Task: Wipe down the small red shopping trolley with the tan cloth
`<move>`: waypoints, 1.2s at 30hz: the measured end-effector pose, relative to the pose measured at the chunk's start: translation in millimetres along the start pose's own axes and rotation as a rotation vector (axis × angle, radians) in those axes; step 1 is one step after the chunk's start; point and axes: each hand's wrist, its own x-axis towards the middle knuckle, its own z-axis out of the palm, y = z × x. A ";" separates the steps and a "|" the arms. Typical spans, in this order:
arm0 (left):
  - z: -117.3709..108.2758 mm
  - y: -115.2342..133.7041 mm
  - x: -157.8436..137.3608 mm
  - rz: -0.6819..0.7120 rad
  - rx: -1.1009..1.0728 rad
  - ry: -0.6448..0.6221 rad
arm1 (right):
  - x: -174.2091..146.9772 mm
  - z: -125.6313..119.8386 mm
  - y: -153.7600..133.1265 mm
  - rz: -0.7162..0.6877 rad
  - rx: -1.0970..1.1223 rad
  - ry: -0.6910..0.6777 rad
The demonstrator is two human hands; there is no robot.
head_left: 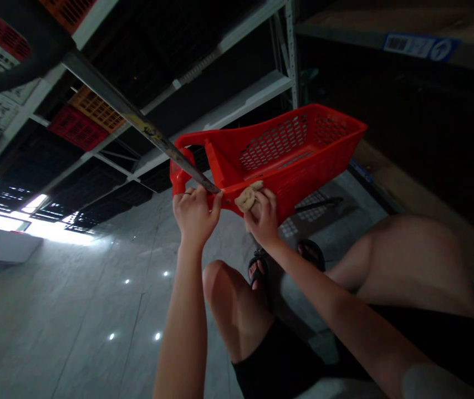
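Note:
A red plastic shopping basket with perforated walls stands tilted in front of my knees. A scuffed metal pole runs from its near left end up to a dark looped handle. My left hand is closed over the basket's red end frame, with the thumb beside the pole's foot; its fingertips are partly hidden. Between the fingers of my right hand is a crumpled beige cloth, held against the basket's outer side just right of the pole. The inside of the basket shows only bare red plastic.
Metal shelving rises behind the basket, with red crates and orange crates on the left. A shelf with a blue-and-white label is at the upper right. Grey floor extends left; my bent knees and sandals are close below.

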 end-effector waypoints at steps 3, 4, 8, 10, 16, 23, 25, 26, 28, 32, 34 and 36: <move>-5.3 7.7 -4.8 -0.054 -0.074 0.046 | -2.3 1.2 -11.8 -0.008 -0.002 0.029; -9.4 13.5 -7.7 -0.102 -0.109 0.083 | 1.7 1.3 -15.8 -0.031 0.012 0.036; -30.5 50.6 -22.6 -0.288 -0.221 0.277 | 13.6 -4.9 -3.7 -0.088 0.067 0.000; -35.6 68.9 -26.7 -0.237 -0.217 0.324 | 9.1 -12.4 18.5 -0.036 0.054 -0.020; -6.7 83.1 5.8 0.202 -0.133 0.097 | 14.4 -40.7 80.9 0.146 -0.017 -0.026; 27.5 75.3 26.9 0.201 0.077 -0.091 | 74.0 -65.6 131.1 0.478 -0.055 0.579; 31.1 73.7 24.0 0.217 0.064 -0.072 | 61.1 -60.1 124.1 0.448 -0.059 0.503; 32.5 72.7 23.0 0.215 0.058 -0.064 | 48.0 -54.5 115.2 0.413 -0.056 0.425; 34.5 70.3 22.4 0.202 0.046 -0.050 | 15.6 -40.6 92.6 0.350 -0.035 0.233; 36.1 65.6 23.7 0.184 0.034 -0.023 | -14.7 -27.0 69.6 0.337 0.016 0.011; 35.9 65.2 23.8 0.186 0.036 -0.019 | 7.7 -37.7 81.7 0.357 -0.002 0.105; 35.6 66.5 23.5 0.189 0.035 -0.020 | 47.9 -57.7 105.5 0.365 -0.025 0.263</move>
